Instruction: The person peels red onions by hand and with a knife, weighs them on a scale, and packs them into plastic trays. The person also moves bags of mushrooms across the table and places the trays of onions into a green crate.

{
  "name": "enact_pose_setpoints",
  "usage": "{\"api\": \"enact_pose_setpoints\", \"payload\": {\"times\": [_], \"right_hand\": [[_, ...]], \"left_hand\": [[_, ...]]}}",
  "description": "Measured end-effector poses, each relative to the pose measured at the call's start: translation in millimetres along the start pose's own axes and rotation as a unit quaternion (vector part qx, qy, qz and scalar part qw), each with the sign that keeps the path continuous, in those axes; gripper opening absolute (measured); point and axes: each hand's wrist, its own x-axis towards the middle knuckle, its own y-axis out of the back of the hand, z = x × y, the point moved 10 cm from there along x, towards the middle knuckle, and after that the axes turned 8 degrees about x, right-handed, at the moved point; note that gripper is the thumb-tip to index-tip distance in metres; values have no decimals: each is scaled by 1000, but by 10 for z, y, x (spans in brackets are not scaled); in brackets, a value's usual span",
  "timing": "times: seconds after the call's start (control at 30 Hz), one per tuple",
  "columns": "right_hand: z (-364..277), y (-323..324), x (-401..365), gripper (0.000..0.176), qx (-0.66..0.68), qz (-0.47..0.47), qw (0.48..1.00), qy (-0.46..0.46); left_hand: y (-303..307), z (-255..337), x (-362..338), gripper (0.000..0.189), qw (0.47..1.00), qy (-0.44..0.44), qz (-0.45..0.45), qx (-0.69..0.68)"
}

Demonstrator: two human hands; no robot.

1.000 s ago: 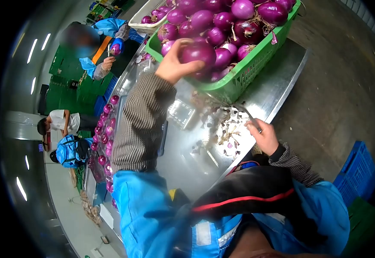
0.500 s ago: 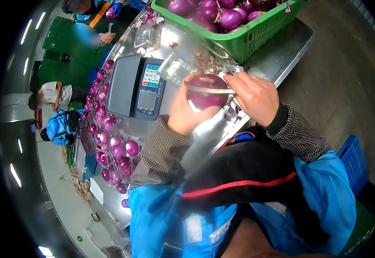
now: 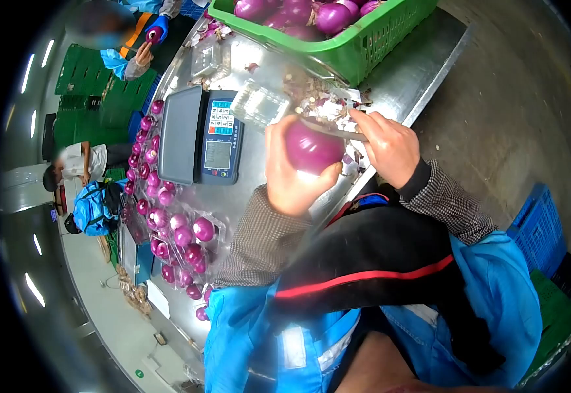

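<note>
My left hand (image 3: pixel 287 171) is wrapped round a large red onion (image 3: pixel 314 149), thumb along its lower side. In my right hand (image 3: pixel 389 145) is a knife (image 3: pixel 331 130), its blade lying across the top edge of the onion. Part of the handle is hidden by my fingers. Beyond the onion, loose skins and trimmings (image 3: pixel 328 106) litter the metal table (image 3: pixel 416 85). A clear plastic tray (image 3: pixel 259 103) lies just past my left hand.
A green crate (image 3: pixel 390 39) of red onions stands at the back. Left of my hands is a digital scale (image 3: pixel 217 141), with several packed onions (image 3: pixel 181 236) beyond it. A co-worker's gloved hand (image 3: pixel 157 30) holds an onion. A blue crate (image 3: pixel 539 229) stands at right.
The blade has shifted to the onion's upper edge, and the onion has turned, showing a smooth purple side. My view has moved slightly. The co-worker's hands have come together at their onion.
</note>
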Motion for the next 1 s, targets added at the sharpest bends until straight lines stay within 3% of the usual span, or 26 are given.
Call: {"api": "enact_pose_setpoints", "payload": {"times": [0.1, 0.2, 0.27, 0.37, 0.4, 0.5, 0.6, 0.67, 0.7, 0.77, 0.83, 0.87, 0.9, 0.93, 1.0], "right_hand": [[178, 1, -104, 44, 14, -12, 998, -55], [191, 3, 19, 39, 210, -31, 970, -117], [248, -95, 101, 41, 348, -60, 919, -177], [268, -209, 187, 41, 398, -89, 898, -163], [269, -226, 208, 33, 394, -79, 907, -130], [394, -477, 132, 25, 416, -184, 873, -176], [330, -456, 144, 23, 426, -168, 874, -163], [92, -435, 98, 18, 417, -212, 876, -115], [-57, -423, 43, 16, 411, -234, 876, -90], [-100, -438, -7, 18, 416, -200, 883, -89], [366, -502, -6, 28, 417, -155, 868, -220], [458, -383, 47, 42, 306, -129, 927, -173], [463, -395, 58, 52, 322, -140, 922, -161], [480, -502, -6, 54, 357, -165, 903, -174], [637, -673, -103, 55, 440, -158, 849, -245]], "left_hand": [[59, 51, 68, 76, 997, -34, 46, 42], [-27, 74, 109, 73, 997, -50, 30, 44], [-64, 128, 152, 72, 996, -70, 28, 55], [-106, 143, 140, 72, 995, -87, 10, 46], [-111, 149, 142, 72, 994, -101, 6, 51], [-164, 139, 140, 75, 990, -122, -27, 71], [-228, 125, 86, 75, 986, -121, -49, 106], [-277, 112, 82, 75, 978, -141, -48, 148], [-342, -73, 91, 74, 975, -95, -59, 193], [-397, -336, 127, 77, 987, -28, -66, 147], [-438, -578, 106, 75, 993, 33, -87, 79], [-662, -892, -20, 66, 940, 237, -150, -195], [-750, -907, -23, 57, 924, 244, -161, -248], [-911, -851, -127, 62, 850, 276, -247, -374], [-1032, -736, -291, 83, 783, 333, -300, -432]]}}
